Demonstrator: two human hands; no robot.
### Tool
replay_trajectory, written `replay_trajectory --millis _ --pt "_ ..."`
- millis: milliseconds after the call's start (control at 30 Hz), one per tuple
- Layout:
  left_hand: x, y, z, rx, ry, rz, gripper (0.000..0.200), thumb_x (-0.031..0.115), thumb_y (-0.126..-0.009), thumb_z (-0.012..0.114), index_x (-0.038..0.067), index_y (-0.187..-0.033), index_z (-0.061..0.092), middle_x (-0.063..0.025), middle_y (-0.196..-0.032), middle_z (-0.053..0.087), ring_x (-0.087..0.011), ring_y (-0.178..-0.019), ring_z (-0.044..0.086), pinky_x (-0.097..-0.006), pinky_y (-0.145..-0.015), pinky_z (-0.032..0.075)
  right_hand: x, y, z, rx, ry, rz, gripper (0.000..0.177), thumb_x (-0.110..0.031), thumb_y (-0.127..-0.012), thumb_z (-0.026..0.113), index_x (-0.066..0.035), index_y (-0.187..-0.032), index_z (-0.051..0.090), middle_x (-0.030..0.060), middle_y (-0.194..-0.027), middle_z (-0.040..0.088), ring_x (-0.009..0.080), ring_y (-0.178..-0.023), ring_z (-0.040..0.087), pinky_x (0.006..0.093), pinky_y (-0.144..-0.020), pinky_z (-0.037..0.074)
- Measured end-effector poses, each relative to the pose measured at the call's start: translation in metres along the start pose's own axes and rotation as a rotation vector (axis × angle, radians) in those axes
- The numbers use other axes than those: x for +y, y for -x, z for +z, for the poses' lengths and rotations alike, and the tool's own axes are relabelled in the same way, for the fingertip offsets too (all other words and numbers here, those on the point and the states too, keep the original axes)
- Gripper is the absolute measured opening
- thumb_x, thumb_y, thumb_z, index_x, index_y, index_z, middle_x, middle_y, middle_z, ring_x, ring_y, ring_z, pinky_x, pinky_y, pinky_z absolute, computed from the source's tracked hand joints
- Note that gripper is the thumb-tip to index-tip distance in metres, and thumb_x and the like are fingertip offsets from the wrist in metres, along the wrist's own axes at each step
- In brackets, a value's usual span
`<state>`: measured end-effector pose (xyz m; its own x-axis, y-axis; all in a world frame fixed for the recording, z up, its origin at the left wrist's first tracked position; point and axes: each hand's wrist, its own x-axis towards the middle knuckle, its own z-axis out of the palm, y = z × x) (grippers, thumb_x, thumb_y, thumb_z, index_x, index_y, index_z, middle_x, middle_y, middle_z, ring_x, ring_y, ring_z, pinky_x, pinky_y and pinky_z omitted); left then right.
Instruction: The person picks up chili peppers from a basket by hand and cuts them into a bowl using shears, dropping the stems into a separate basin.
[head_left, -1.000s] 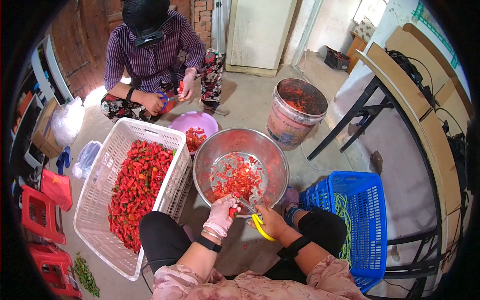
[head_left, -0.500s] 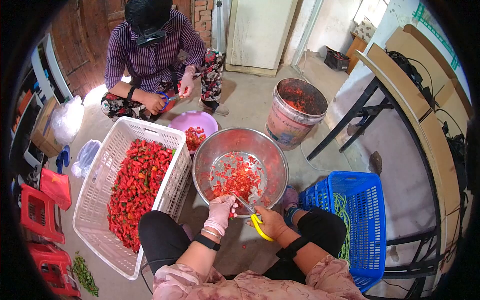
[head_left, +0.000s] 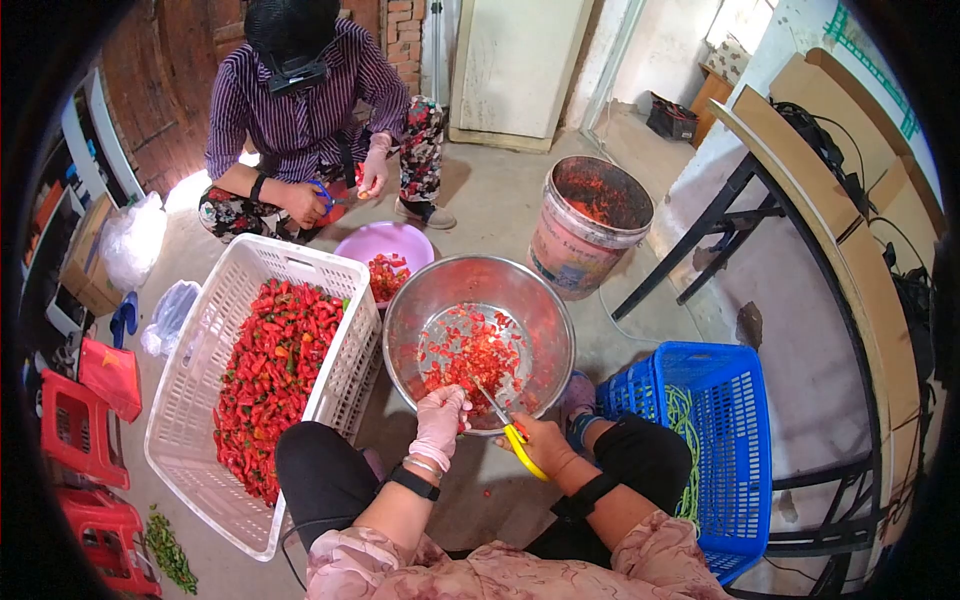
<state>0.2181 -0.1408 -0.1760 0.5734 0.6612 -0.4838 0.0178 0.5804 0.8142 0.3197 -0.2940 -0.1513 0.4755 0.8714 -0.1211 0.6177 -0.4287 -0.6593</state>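
My gloved left hand [head_left: 438, 428] is closed at the near rim of the steel bowl [head_left: 550, 330], with a bit of red pepper showing at its fingers. My bare right hand [head_left: 543, 447] grips yellow-handled scissors [head_left: 520, 449], whose parted blades point over the bowl beside my left fingers. Cut red pepper pieces [head_left: 470, 345] lie on the bowl's bottom. To the left, a white crate [head_left: 180, 440] holds whole red peppers [head_left: 275, 370].
Across from me a co-worker [head_left: 310, 110] holds blue-handled scissors and red pepper above a pink basin [head_left: 415, 245]. A stained bucket [head_left: 570, 245] stands behind the bowl. On the right are a blue crate [head_left: 735, 430] and a table [head_left: 850, 270]; red stools [head_left: 80, 430] stand left.
The scissor blades in my right hand have opened and swung slightly upward. My left hand has shifted a little. The co-worker's hands have moved slightly.
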Motion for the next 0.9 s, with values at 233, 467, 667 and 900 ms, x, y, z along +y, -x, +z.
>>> replay_trajectory --millis 233,467,667,900 --pt "-0.002 -0.003 -0.006 -0.201 0.140 0.014 0.012 0.014 -0.089 0.050 0.004 -0.091 0.055 -0.0013 -0.065 0.053 -0.0083 -0.048 0.045 -0.0237 -0.042 0.042 0.019 -0.006 0.010 -0.095 -0.284 -0.074 0.046 -0.039 -0.081 0.059 -0.004 -0.106 0.045 0.0158 -0.082 0.056 0.0279 -0.076 0.058 0.0346 -0.067 0.045" --pt "0.005 -0.001 -0.008 -0.307 0.050 -0.057 0.012 0.010 -0.089 0.047 0.003 -0.087 0.056 -0.0014 -0.064 0.052 -0.0090 -0.048 0.045 -0.0250 -0.042 0.042 0.004 -0.001 -0.005 -0.231 -0.449 -0.035 0.039 -0.028 -0.084 0.059 -0.003 -0.109 0.044 0.0050 -0.079 0.049 0.0123 -0.073 0.046 0.0275 -0.066 0.041" --pt "0.004 -0.006 -0.011 -0.313 0.040 -0.116 0.011 0.009 -0.088 0.047 0.003 -0.087 0.056 -0.0010 -0.060 0.050 -0.0095 -0.047 0.045 -0.0253 -0.042 0.042 0.008 0.000 0.002 -0.241 -0.482 -0.029 0.042 -0.031 -0.082 0.061 -0.003 -0.109 0.046 0.0061 -0.079 0.050 0.0122 -0.073 0.047 0.0270 -0.067 0.041" --pt "0.007 -0.009 -0.016 -0.404 0.107 -0.153 0.009 0.008 -0.085 0.048 0.004 -0.080 0.054 -0.0012 -0.057 0.048 -0.0112 -0.046 0.044 -0.0266 -0.042 0.042 0.000 0.000 -0.004 -0.062 -0.109 -0.076 0.055 -0.037 -0.075 0.067 -0.002 -0.112 0.047 0.0186 -0.090 0.056 0.0278 -0.082 0.058 0.0347 -0.072 0.046"
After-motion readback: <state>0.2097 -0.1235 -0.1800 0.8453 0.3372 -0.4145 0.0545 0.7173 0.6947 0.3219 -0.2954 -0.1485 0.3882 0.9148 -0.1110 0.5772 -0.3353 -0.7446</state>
